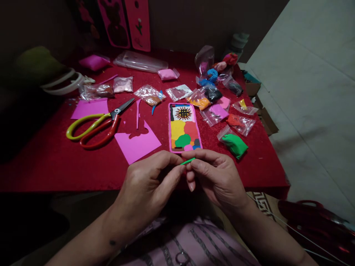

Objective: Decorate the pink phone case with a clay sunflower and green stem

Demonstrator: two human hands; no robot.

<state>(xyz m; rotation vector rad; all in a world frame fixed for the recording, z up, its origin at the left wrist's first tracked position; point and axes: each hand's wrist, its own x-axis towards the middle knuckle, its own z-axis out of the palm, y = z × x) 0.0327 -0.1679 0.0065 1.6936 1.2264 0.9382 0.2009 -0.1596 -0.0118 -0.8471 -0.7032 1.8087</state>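
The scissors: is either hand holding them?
No, the scissors lie on the table; the left hand and right hand hold a green strip.

The left grip [155, 179] and right grip [217, 173] pinch a green strip [188, 161].

The bare left forearm [91, 232] and bare right forearm [266, 231] are angled inward from the lower corners. The bare left hand [151, 179] is held with thumb and index finger pinched; the bare right hand [219, 171] is held just beside it, similarly pinched, its lower fingers [191, 181] curled beneath.
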